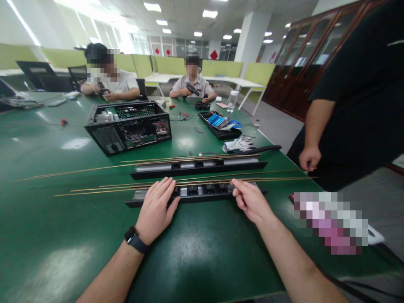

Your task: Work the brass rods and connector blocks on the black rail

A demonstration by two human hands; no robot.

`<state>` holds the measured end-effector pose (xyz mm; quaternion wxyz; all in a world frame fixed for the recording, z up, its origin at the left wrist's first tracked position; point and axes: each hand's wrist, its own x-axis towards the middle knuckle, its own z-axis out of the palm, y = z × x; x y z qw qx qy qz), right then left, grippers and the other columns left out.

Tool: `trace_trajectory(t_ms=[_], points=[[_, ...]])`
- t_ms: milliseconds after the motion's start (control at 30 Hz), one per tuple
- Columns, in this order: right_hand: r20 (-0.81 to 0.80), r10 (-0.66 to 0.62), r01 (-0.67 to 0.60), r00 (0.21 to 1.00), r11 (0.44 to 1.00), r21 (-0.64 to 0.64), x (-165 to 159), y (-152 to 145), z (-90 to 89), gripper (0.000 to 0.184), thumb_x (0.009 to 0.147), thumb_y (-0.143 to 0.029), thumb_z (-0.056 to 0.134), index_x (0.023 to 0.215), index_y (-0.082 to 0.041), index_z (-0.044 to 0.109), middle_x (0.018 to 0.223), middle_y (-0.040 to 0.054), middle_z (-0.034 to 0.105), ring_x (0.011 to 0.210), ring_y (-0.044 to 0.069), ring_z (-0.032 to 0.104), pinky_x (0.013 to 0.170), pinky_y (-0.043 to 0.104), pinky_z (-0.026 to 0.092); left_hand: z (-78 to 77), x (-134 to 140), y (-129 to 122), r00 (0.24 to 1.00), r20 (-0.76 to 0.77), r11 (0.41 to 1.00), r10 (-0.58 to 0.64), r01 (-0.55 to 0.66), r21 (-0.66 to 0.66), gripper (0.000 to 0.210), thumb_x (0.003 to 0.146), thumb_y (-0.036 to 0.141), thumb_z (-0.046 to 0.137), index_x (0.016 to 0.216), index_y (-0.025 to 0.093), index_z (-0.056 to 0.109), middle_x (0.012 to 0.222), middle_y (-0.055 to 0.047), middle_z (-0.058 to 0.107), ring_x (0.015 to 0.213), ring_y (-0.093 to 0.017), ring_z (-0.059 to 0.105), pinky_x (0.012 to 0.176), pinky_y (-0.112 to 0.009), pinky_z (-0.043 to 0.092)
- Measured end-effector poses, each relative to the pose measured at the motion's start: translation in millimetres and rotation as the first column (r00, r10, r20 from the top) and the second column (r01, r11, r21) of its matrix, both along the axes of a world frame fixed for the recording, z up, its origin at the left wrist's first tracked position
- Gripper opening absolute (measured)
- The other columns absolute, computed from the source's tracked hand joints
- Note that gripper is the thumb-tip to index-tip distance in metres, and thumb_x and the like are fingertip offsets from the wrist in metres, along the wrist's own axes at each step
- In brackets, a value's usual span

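My left hand (158,205) lies with its fingers outstretched across the left part of the nearer black channel-shaped bar (202,197), over several thin brass-coloured rods (85,191). At the bar's right part, my right hand (249,198) has its fingers curled and its index fingertip against the rods. Whatever sits between those fingers, if anything, is too small to make out. The rods run lengthwise over the bar and stick out past both ends. Behind it lies a second black bar (195,170), with more thin rods along its top. Small black blocks sit inside both bars.
An open black computer case (129,126) stands beyond the bars on the green table (189,261). Further right are a black tray (221,131) with blue items, gloves (240,144) and a clear bottle (232,101). Two people sit opposite; another person (356,109) stands at right.
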<state>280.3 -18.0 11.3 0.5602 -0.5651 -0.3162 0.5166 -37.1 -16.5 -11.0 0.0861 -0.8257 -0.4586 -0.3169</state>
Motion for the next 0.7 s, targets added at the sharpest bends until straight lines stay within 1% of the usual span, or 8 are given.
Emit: trace_trajectory(t_ms=[300,533,700], points=[[-0.037,-0.034,0.035,0.999,0.999,0.01,0.0,0.4,-1.8,0.048,0.066,-0.054,0.089,0.084,-0.015,0.068,0.057,-0.0033,0.061,0.031,0.004,0.039,0.027,0.016,0.02,1.2,0.1,0.1,1.0,-0.004,1.0,-0.002,0.002,0.008,0.055,0.101,0.032,0.057,0.154,0.021,0.046,0.151,-0.014,0.06,0.144,-0.031,0.053,0.12,-0.054,0.044],[-0.015,-0.027,0.027,1.0,1.0,0.01,-0.4,0.5,-1.6,0.048,0.068,-0.055,0.087,0.085,-0.015,0.068,0.057,-0.002,0.063,0.031,0.005,0.04,0.027,0.017,0.019,1.4,0.6,0.0,1.0,-0.001,1.0,-0.003,0.003,0.009,0.055,0.102,0.033,0.057,0.155,0.022,0.046,0.151,-0.014,0.059,0.144,-0.032,0.053,0.12,-0.056,0.044],[0.023,-0.005,0.005,1.0,1.0,0.0,-0.6,0.4,-0.4,0.047,0.068,-0.056,0.088,0.077,-0.015,0.065,0.057,-0.0009,0.063,0.03,0.005,0.04,0.027,0.016,0.019,1.1,0.6,0.0,1.0,0.005,1.0,-0.003,0.003,0.003,0.056,0.102,0.033,0.057,0.155,0.022,0.045,0.151,-0.014,0.059,0.144,-0.031,0.052,0.12,-0.056,0.043]])
